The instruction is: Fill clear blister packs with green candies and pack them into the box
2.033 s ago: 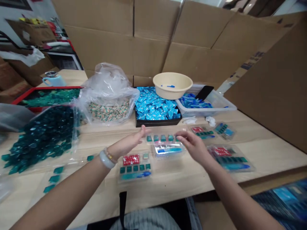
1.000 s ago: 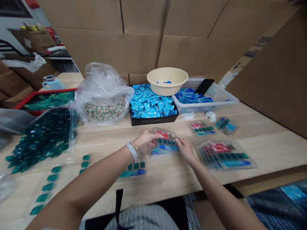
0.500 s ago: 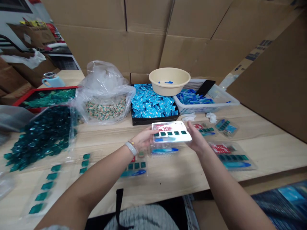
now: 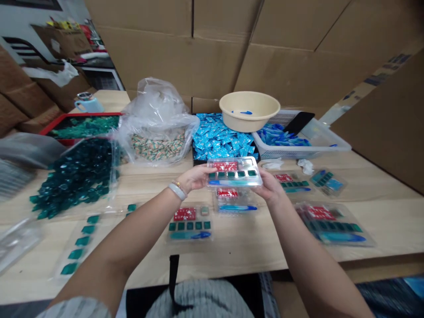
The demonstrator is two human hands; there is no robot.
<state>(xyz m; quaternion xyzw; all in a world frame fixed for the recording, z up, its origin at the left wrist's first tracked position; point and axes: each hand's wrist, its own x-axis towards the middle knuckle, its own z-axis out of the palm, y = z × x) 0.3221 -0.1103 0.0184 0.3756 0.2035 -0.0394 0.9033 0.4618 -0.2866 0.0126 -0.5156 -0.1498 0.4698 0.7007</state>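
Note:
Between my two hands I hold up a clear plastic blister pack (image 4: 233, 173). It carries a red packet, a row of dark green squares and a blue pen-like tool along its lower side. My left hand (image 4: 195, 177) grips the left end, thumb on top. My right hand (image 4: 269, 185) closes on the right end. Just below, partly covered by the held one, a similar filled pack (image 4: 236, 206) rests on the table. Another filled pack (image 4: 189, 224) lies nearer to me, to its left.
Behind stand a black box of blue sachets (image 4: 221, 137), a cream basin (image 4: 249, 110), a white basket of blue tools (image 4: 318, 141) and a bag of small packets (image 4: 159, 143). Dark green pieces (image 4: 79, 176) are heaped left. More filled packs (image 4: 334, 225) lie right.
The held pack has tilted, so its bright glare is gone and the contents show clearly. My view has swung a little left, and things on the table appear further right.

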